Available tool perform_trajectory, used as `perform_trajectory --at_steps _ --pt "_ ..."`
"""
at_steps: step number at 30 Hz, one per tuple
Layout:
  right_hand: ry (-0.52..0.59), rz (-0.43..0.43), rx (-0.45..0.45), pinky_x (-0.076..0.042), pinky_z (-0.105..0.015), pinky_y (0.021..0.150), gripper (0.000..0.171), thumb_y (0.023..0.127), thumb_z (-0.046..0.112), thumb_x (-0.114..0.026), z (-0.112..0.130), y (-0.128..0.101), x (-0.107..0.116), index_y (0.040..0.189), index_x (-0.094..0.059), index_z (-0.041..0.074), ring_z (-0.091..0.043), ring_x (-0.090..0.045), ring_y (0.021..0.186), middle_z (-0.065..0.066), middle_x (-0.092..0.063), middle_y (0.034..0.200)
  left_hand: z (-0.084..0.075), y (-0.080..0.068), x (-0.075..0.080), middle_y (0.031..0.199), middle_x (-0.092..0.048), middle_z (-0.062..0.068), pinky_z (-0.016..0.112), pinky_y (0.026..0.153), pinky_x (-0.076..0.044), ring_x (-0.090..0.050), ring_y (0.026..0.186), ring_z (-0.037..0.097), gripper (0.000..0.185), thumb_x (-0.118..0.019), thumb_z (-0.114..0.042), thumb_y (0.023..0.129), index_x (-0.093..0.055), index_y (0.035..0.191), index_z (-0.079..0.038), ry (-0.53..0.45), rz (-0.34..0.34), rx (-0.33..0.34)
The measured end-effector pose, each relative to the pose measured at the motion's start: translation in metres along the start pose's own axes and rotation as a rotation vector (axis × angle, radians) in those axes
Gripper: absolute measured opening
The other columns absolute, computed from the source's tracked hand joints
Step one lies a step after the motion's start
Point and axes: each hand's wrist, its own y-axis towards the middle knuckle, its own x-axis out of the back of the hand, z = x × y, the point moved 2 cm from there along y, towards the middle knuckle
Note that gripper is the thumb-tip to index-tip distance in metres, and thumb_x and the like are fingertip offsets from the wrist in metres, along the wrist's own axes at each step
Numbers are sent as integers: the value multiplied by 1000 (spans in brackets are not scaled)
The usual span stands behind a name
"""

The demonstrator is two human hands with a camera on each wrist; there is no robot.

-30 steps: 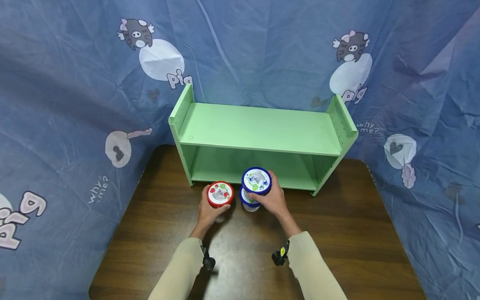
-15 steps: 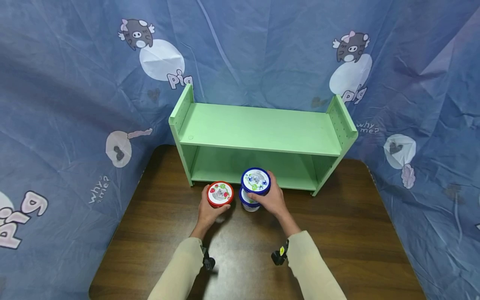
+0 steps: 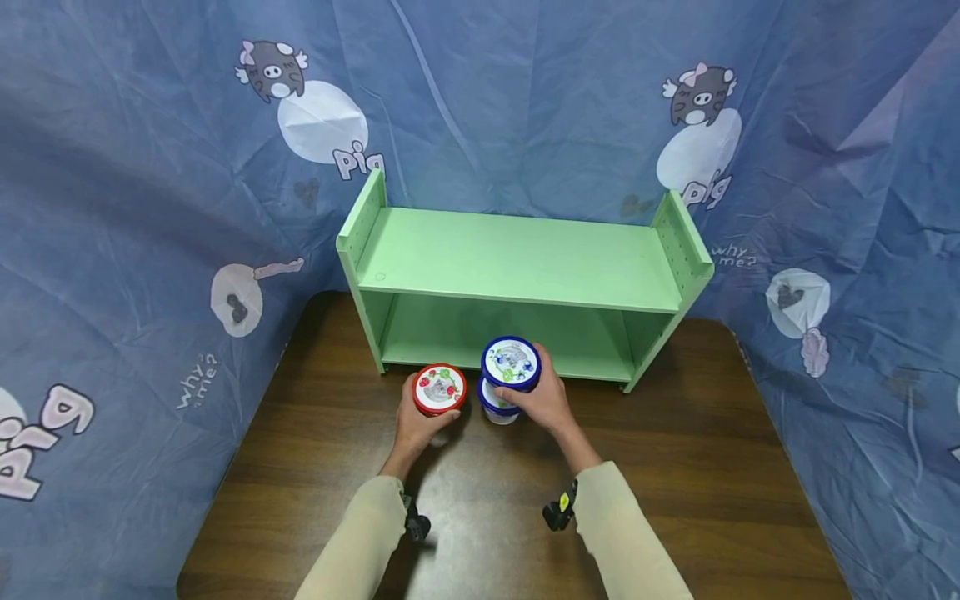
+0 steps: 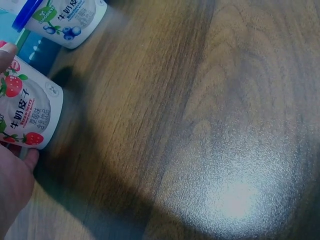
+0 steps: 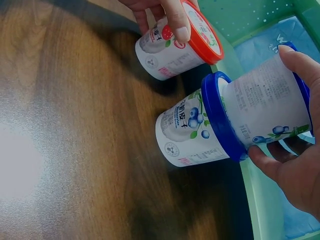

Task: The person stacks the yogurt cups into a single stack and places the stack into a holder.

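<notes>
Two blue-lidded cups (image 3: 508, 379) stacked in right hand (image 3: 546, 402), left hand (image 3: 417, 427) gripping red-lidded cup (image 3: 439, 389)

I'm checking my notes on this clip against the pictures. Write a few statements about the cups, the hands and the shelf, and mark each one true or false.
1. The left hand grips the red-lidded cup. True.
2. The right hand holds a blue-lidded cup on top of a second blue-lidded cup. True.
3. The green shelf already has a cup on its top board. False: the top board is bare, and all three cups are in front of the shelf.
4. The red-lidded cup shows blueberries on its side. False: the left wrist view shows strawberries on it.
5. The lower blue-lidded cup stands on the wooden table. True.
</notes>
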Motion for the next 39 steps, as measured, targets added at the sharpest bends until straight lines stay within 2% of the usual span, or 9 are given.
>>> perform_trajectory --at_steps 10,17,27,39 --pt "18 15 -19 -40 -54 109 107 66 36 -88 -3 -1 0 151 -24 22 -34 -49 131 -14 -51 141 -1 -1 4 141 -50 17 47 112 -37 -49 129 31 107 -91 -13 58 -32 147 -8 -29 -18 13" --pt "27 1 -5 -39 -55 109 107 66 35 -88 -3 -1 1 151 -25 20 -36 -50 129 -17 -52 139 -5 2 10 138 -53 16 47 109 -39 -51 126 30 105 -91 -15 58 -34 146 -7 -23 -28 -21" --pt "32 9 -12 -39 -55 109 108 65 35 -89 -4 0 0 151 -25 19 -36 -50 130 -17 -52 139 -14 5 17 135 -55 13 45 108 -40 -52 124 28 103 -92 -16 58 -36 145 -16 -9 -19 -28" --pt "31 2 -3 -40 -55 109 106 66 35 -88 -4 1 -1 150 -27 20 -36 -51 129 -16 -53 138 -36 9 22 138 -54 13 48 109 -40 -51 127 29 106 -92 -21 58 -35 147 -13 25 -34 -95"
